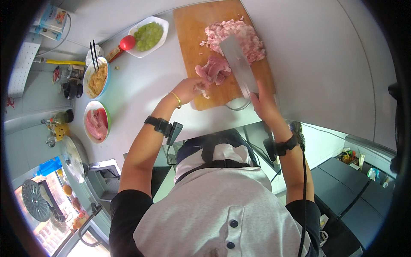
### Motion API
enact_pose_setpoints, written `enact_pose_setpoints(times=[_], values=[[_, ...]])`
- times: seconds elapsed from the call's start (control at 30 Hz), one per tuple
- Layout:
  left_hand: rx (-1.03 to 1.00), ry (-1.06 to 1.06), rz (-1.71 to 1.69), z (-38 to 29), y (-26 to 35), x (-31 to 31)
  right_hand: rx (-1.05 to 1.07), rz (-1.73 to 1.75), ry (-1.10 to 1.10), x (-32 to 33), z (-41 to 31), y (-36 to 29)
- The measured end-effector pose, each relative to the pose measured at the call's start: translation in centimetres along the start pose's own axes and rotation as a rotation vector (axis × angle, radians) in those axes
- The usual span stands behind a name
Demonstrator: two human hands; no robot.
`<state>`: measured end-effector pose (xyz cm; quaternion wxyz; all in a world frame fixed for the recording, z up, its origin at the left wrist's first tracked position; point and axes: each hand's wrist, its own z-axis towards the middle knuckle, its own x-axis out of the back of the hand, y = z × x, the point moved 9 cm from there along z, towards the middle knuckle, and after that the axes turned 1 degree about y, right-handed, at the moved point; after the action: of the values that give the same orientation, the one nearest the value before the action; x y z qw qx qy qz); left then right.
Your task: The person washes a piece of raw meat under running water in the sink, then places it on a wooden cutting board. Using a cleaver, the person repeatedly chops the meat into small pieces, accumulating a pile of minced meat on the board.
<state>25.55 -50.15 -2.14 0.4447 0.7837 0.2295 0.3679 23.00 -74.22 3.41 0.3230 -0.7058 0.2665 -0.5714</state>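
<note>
A wooden cutting board [189, 35] lies before me with a heap of chopped pale-pink meat [253, 41] at its far right. My right hand [266, 102] grips a wide-bladed cleaver [239, 66]; its handle is hidden in the hand. The blade slants over the board, its far end overlapping the heap. Left of the blade are uncut slices of pink meat [214, 70]. At their near left edge is my left hand [189, 91], its fingers curled by the meat and a pale scrap [205, 94]. Whether these fingers grip anything is unclear.
On the left stand a white dish of green grapes [149, 36], a red-capped bottle [126, 43], a bowl of tan mixture [98, 82] with chopsticks [94, 54], and a bowl of raw meat [97, 123]. A clear ring-shaped object [239, 107] touches the board's near edge.
</note>
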Motion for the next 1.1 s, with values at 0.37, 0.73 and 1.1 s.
enact_pose_setpoints(times=[0.37, 0.73, 1.1], values=[[-0.274, 0.182, 0.559, 3.5, 6.1, 1.9, -0.023, -0.260, 0.029, 2.1, -3.4, 2.0], [-0.401, 0.185, 0.455, 4.9, 4.1, 0.9, -0.045, -0.110, -0.158, -1.9, -2.3, 1.1], [-0.125, 0.521, -0.602, 10.6, -6.1, 10.4, 0.003, 0.049, -0.112, -7.2, 8.3, -4.0]])
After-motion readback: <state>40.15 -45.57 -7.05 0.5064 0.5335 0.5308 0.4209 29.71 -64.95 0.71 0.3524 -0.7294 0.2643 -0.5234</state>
